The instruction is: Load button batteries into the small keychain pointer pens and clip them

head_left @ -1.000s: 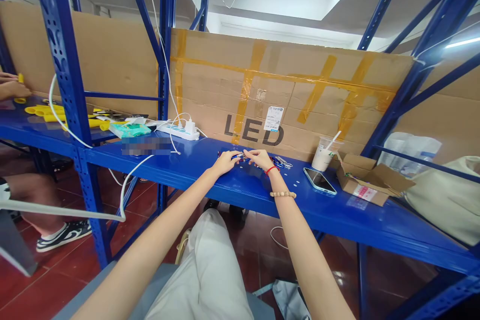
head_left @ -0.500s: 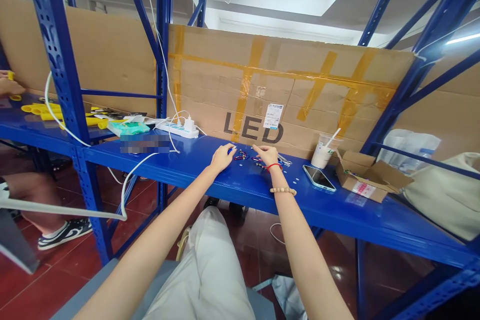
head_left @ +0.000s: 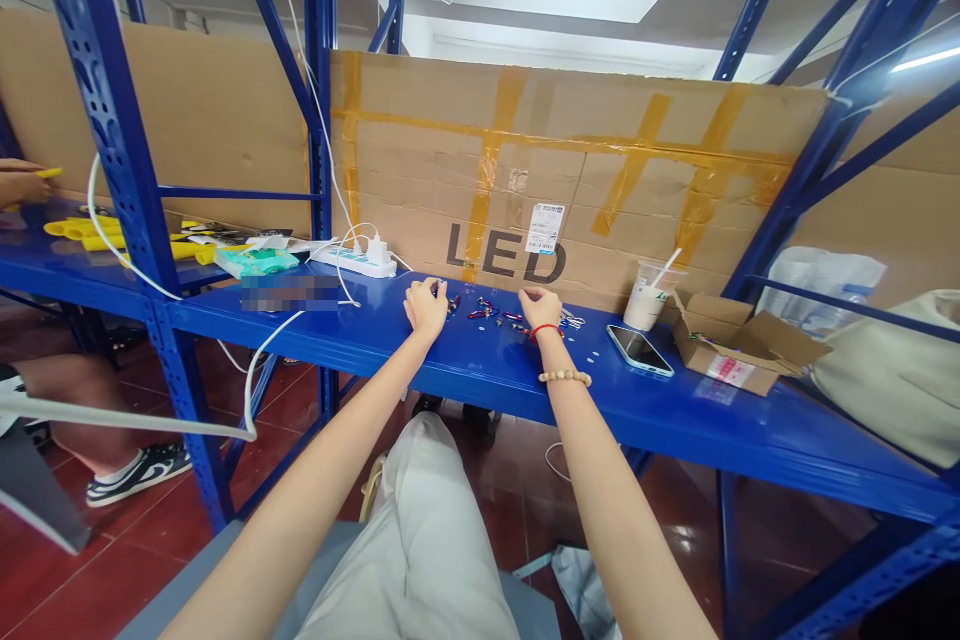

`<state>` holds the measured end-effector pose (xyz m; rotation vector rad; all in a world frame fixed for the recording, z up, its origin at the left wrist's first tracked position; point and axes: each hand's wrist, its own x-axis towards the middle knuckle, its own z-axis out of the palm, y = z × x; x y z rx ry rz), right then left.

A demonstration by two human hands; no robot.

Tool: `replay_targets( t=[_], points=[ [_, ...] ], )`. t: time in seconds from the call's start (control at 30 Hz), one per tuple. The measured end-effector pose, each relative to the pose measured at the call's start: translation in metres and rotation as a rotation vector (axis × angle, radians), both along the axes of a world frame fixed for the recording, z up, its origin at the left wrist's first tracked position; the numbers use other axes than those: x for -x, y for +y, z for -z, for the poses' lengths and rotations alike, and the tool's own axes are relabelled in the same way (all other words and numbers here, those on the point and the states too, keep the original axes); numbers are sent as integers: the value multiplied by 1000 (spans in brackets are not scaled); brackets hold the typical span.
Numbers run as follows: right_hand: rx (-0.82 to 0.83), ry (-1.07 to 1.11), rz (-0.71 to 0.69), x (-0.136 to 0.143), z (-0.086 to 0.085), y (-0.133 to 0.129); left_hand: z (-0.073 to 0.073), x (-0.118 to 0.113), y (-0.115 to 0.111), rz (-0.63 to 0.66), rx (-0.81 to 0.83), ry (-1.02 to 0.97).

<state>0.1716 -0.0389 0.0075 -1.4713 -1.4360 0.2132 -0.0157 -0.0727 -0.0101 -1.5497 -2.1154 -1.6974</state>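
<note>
My left hand [head_left: 426, 309] is over the blue shelf top, its fingers curled closed. A small dark bit shows at its fingertips, too small to name. To the right, my right hand [head_left: 541, 308] has thumb and fingers pressed together, and I cannot make out what is between them. It wears a red cord and a beaded bracelet [head_left: 565, 377]. Between the hands lies a loose group of small shiny red and blue metal pieces [head_left: 486, 310]. Silvery loops [head_left: 572, 319] lie just beyond my right hand.
A phone [head_left: 640, 350], a cup with a straw [head_left: 643, 302] and an open cardboard box [head_left: 731, 360] stand on the right. A white power strip [head_left: 356, 262] and a green packet [head_left: 259, 262] lie left. Behind rises a cardboard panel [head_left: 420, 180]. Another person's hand [head_left: 21, 184] shows far left.
My left hand has moved left, away from the small pieces, and its fingers are curled in more. My right hand's stretched forefinger has drawn in to the thumb.
</note>
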Motion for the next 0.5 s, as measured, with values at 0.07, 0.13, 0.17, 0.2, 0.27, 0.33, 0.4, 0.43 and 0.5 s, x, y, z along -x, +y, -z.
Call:
replay_targets(
  t=[0.07, 0.13, 0.17, 0.2, 0.27, 0.33, 0.4, 0.43, 0.5],
  points=[
    [-124, 154, 101, -2, -4, -2, -2, 0, -1, -10, -36, -36],
    [-234, 290, 191, -3, -9, -5, -4, -1, -3, -4, -72, -62],
    [-267, 346, 229, -4, -10, -6, -5, -2, -4, 1, -86, -71],
    [-281, 393, 263, -4, -12, -8, -5, -2, -5, 2, -97, -81],
    [-273, 441, 318, -5, -14, -10, -6, -3, -6, -15, -110, -108],
    [-260, 419, 353, -6, -14, -11, -7, -3, -5, -55, -113, -153],
    [-203, 300, 343, -6, -12, -11, -7, -2, -5, -98, -112, -202],
    [-132, 198, 316, -6, -10, -11, -7, -2, -4, -112, -110, -218],
    [57, -14, 238, -6, -5, -9, -7, -1, -4, -118, -109, -222]
  ],
)
